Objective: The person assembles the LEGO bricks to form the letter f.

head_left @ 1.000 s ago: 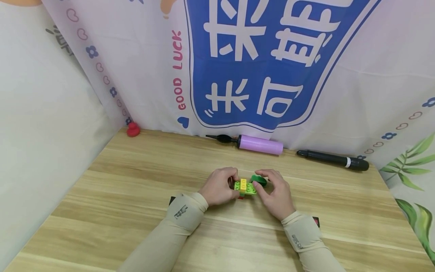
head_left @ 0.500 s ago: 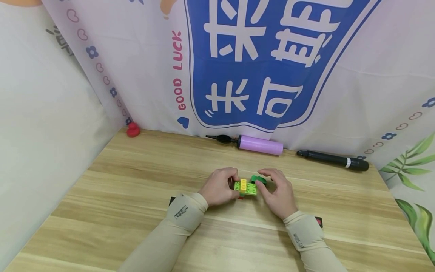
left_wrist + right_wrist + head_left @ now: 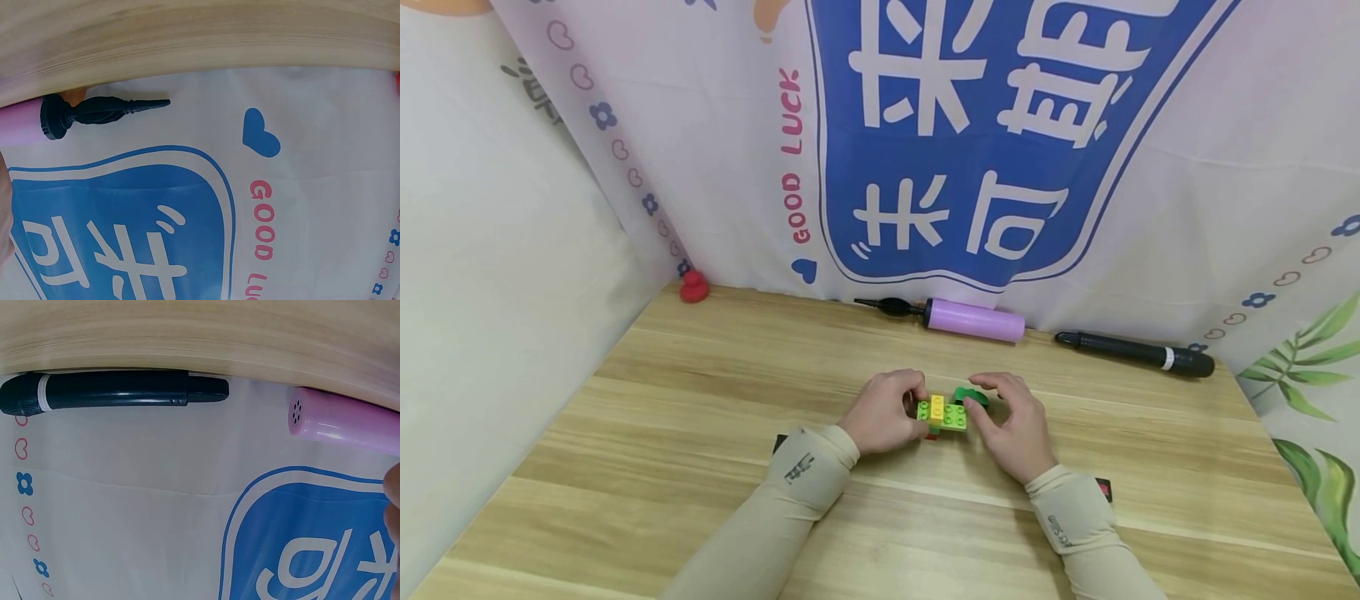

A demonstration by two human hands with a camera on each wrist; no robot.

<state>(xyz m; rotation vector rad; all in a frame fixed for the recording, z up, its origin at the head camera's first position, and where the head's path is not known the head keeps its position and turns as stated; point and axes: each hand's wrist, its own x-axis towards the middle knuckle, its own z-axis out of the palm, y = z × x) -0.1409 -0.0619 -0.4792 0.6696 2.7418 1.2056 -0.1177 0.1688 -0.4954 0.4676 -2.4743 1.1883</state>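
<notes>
In the head view, a small toy-brick build [image 3: 953, 417] stands near the table's middle: light green studded bricks, a yellow brick [image 3: 937, 408] on top, and a bit of red beneath. My left hand [image 3: 887, 412] grips its left end between thumb and fingers. Behind the build's right part sits a dark green curved piece [image 3: 972, 396]; whether it is joined on cannot be seen. My right hand [image 3: 1015, 425] arches beside this piece, fingers loosely bent and apart from the thumb. Its thumb tip is close to both the piece and the build. Both wrist views miss the bricks.
A purple hand pump [image 3: 974, 320] with a black nozzle lies along the table's back edge, against the printed cloth. To its right is a black pump-like tube [image 3: 1135, 353] with a white band. A red rounded object [image 3: 694, 287] stands at the back left corner.
My right hand has drawn slightly right, off the end of the build, and the dark green piece has tipped to show its top. The left hand keeps its grip, unmoved.
</notes>
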